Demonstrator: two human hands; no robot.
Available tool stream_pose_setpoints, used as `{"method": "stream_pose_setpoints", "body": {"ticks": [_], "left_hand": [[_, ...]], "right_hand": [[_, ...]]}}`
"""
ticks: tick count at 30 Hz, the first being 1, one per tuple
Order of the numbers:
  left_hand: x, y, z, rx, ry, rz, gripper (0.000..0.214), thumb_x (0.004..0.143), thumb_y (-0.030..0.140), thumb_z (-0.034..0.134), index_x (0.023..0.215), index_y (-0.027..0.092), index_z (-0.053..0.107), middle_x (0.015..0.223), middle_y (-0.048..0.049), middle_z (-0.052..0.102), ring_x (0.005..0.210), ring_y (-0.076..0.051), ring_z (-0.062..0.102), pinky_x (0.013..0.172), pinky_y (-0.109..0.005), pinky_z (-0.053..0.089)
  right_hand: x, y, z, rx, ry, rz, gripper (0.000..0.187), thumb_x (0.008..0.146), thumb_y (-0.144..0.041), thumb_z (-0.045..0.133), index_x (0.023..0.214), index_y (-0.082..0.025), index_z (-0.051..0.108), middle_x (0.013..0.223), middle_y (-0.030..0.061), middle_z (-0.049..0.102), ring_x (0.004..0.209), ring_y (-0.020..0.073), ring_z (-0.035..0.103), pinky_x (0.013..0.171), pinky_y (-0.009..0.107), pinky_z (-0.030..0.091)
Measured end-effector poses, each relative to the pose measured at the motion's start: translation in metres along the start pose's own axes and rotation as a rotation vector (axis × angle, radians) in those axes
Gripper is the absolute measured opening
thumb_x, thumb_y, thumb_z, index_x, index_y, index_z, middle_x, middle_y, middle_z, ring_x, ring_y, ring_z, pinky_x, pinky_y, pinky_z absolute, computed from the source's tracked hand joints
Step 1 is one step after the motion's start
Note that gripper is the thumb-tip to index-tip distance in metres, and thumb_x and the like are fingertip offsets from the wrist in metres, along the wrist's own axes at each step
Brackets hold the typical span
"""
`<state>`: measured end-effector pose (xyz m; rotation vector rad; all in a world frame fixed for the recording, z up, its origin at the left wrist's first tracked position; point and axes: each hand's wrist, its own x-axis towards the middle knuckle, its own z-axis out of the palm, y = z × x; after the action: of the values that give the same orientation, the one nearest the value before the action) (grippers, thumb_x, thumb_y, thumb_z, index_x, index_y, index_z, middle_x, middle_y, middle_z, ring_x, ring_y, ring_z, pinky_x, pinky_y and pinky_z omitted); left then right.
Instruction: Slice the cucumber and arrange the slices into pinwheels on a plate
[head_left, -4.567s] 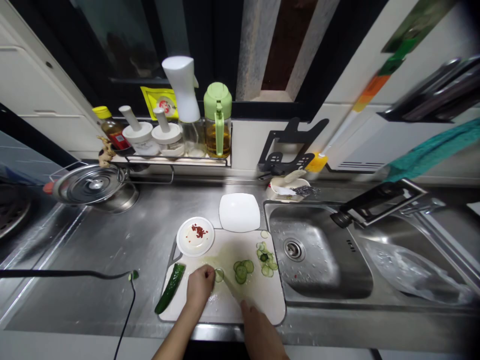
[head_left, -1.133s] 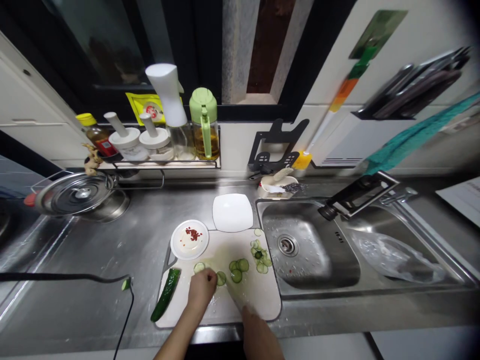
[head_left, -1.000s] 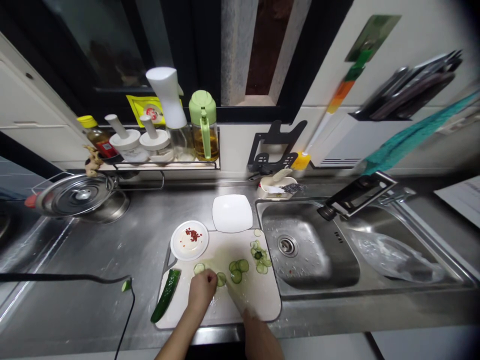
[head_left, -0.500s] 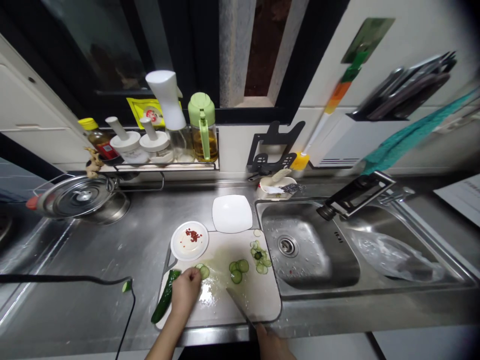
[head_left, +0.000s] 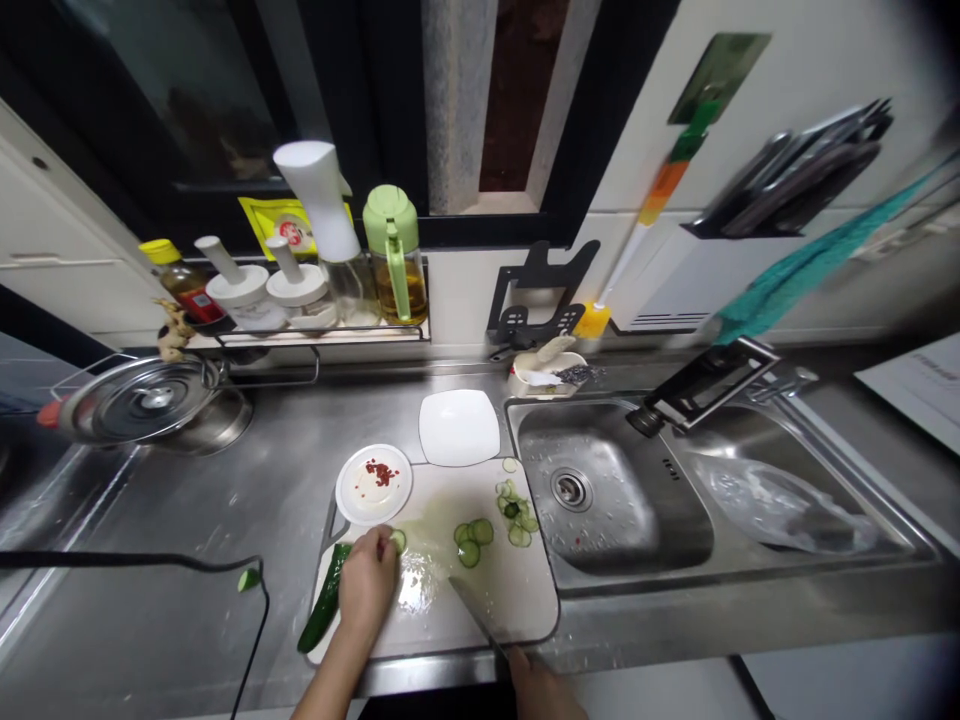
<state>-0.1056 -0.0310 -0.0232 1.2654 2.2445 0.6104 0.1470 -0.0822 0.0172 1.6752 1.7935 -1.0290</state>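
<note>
On the white cutting board (head_left: 510, 600) my left hand (head_left: 367, 590) lies curled beside a long dark cucumber half (head_left: 322, 612), its fingertips at a cucumber slice (head_left: 398, 541). My right hand (head_left: 541, 685) at the frame's lower edge grips the handle of a knife (head_left: 474, 617), whose blade points up-left over the board. More cucumber slices (head_left: 470, 541) lie mid-board and a heap of thin ones (head_left: 514, 505) sits near the sink side. A small round plate (head_left: 373, 484) with red chilli bits rests at the board's top left.
A square white dish (head_left: 459, 427) stands behind the board. The steel sink (head_left: 607, 500) is to the right, with a plastic bag (head_left: 772, 490) in it. A pot lid (head_left: 142, 400), a condiment rack (head_left: 300, 290) and a black cable (head_left: 150, 560) lie to the left.
My left hand moved left from the board's middle to the cucumber half, taking slices with it. My right hand drew the knife back toward the board's front edge.
</note>
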Motion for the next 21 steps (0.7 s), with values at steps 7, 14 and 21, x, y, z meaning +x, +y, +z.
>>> {"method": "stream_pose_setpoints", "body": {"ticks": [7, 14, 21], "left_hand": [[0.0, 0.053, 0.028, -0.06, -0.319, 0.21, 0.006, 0.075, 0.021, 0.057, 0.071, 0.02, 0.062, 0.069, 0.0015, 0.06, 0.067, -0.013, 0.054, 0.063, -0.023, 0.035], [-0.001, 0.068, 0.047, 0.067, -0.427, 0.134, 0.008, 0.067, 0.012, 0.062, 0.07, 0.019, 0.062, 0.072, 0.0009, 0.06, 0.07, -0.013, 0.054, 0.063, -0.022, 0.031], [-0.005, 0.066, 0.052, 0.065, -0.422, 0.077, 0.009, 0.07, 0.012, 0.059, 0.072, 0.019, 0.065, 0.073, -0.0003, 0.065, 0.07, -0.013, 0.058, 0.064, -0.022, 0.034]], "right_hand": [[-0.004, 0.0, -0.005, 0.046, -0.044, -0.029, 0.052, 0.08, 0.0, 0.032, 0.119, -0.022, 0.057, 0.105, 0.0125, 0.069, 0.098, 0.0227, 0.066, 0.075, 0.03, 0.048], [-0.001, 0.004, -0.002, 0.044, -0.024, -0.055, 0.052, 0.075, -0.002, 0.038, 0.116, -0.024, 0.061, 0.104, 0.0106, 0.071, 0.099, 0.0226, 0.065, 0.079, 0.029, 0.047], [-0.001, 0.006, 0.001, 0.044, -0.015, -0.047, 0.051, 0.071, -0.006, 0.043, 0.113, -0.028, 0.063, 0.102, 0.0099, 0.071, 0.097, 0.026, 0.066, 0.077, 0.031, 0.047]]}}
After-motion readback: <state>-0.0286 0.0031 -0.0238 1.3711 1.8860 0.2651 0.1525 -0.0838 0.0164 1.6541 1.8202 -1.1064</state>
